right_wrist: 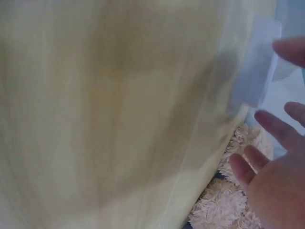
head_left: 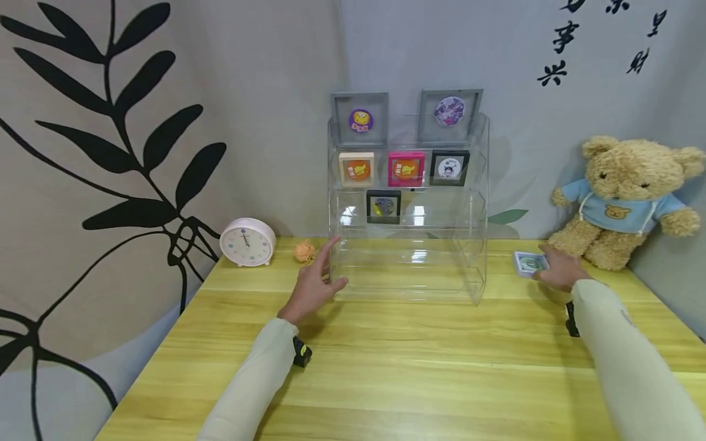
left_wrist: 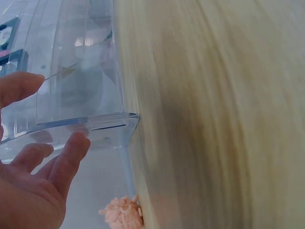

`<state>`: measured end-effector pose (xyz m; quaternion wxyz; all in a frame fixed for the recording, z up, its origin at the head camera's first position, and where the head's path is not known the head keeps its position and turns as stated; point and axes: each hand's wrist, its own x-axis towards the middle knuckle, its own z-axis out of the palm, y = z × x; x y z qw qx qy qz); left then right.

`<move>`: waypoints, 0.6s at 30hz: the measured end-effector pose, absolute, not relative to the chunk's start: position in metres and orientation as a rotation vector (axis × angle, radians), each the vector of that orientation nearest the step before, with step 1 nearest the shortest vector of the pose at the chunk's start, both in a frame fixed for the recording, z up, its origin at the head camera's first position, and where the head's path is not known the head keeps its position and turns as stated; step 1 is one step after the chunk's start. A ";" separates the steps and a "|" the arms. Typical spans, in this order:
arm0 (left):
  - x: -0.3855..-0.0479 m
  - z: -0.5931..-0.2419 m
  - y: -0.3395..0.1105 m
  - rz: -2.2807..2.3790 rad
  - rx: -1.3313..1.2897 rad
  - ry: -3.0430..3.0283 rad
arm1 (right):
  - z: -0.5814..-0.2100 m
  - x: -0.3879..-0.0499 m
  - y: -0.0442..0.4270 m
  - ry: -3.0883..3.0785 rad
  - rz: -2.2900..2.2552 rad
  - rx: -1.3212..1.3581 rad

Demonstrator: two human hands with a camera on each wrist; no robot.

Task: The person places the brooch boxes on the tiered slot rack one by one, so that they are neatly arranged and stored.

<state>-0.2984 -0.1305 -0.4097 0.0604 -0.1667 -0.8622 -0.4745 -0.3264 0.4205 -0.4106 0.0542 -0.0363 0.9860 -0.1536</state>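
A clear acrylic tiered display rack (head_left: 408,269) stands on the wooden table. My left hand (head_left: 311,291) is at its lower left edge, thumb on the front side and fingers outside the side panel (left_wrist: 90,121); whether they touch it, I cannot tell. A white-framed square display box (head_left: 531,264) with a green round badge lies flat to the right of the rack. Beside that box is my right hand (head_left: 561,269), fingers extended. In the right wrist view the white box (right_wrist: 257,64) lies between thumb and fingers, with gaps visible.
Framed badges fill the upper tiers, among them a grey frame (head_left: 360,135), a pink frame (head_left: 406,169) and a black frame (head_left: 383,207). A white clock (head_left: 247,242) and a small orange fluffy ball (head_left: 304,252) are at left. Behind my right hand sits a teddy bear (head_left: 623,202).
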 end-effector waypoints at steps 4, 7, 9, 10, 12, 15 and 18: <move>-0.299 -0.409 -0.131 -1.445 -0.489 -2.616 | -0.404 -0.320 0.416 3.026 -0.388 -0.143; -0.299 -0.409 -0.132 -1.466 -0.474 -2.617 | -0.399 -0.317 0.409 3.014 -0.341 -0.158; -0.299 -0.409 -0.132 -1.484 -0.475 -2.613 | -0.396 -0.315 0.405 2.990 -0.369 -0.150; -0.299 -0.409 -0.132 -1.493 -0.478 -2.611 | -0.396 -0.314 0.404 2.975 -0.414 -0.136; -0.299 -0.409 -0.132 -1.501 -0.483 -2.609 | -0.397 -0.313 0.403 2.964 -0.508 -0.110; -0.299 -0.409 -0.131 -1.507 -0.490 -2.605 | -0.400 -0.313 0.403 2.970 -0.639 -0.086; -0.298 -0.409 -0.130 -1.504 -0.495 -2.601 | -0.404 -0.312 0.404 3.007 -0.711 -0.079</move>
